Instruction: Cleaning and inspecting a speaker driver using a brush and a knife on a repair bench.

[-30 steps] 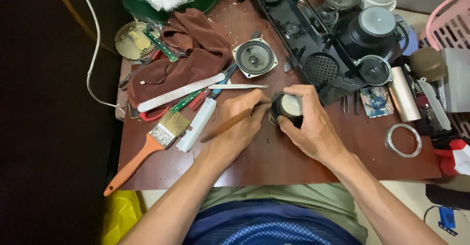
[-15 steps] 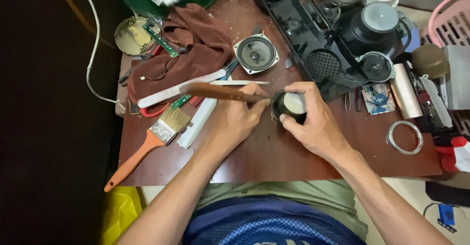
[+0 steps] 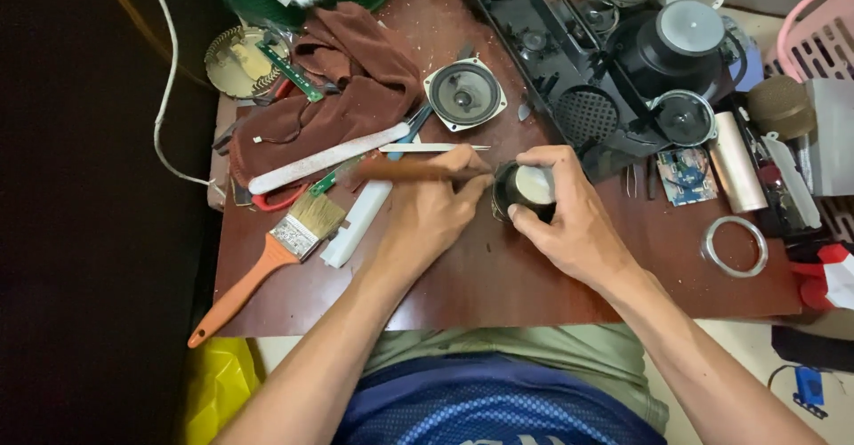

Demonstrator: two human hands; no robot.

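From over the head, the right hand (image 3: 574,223) is wrapped around a small round speaker part (image 3: 527,187), pinning it to the brown table (image 3: 498,285) so it can't turn. The left hand (image 3: 427,214) pinches a thin brown-handled tool (image 3: 405,169), lying nearly level so its tip meets the part's left edge. Left of that part lie a white strip (image 3: 325,159), an orange-handled paintbrush (image 3: 267,263) and a brown cloth (image 3: 356,89); just behind it sits a loose speaker cone (image 3: 464,96), and behind and right of it a black casing (image 3: 587,63).
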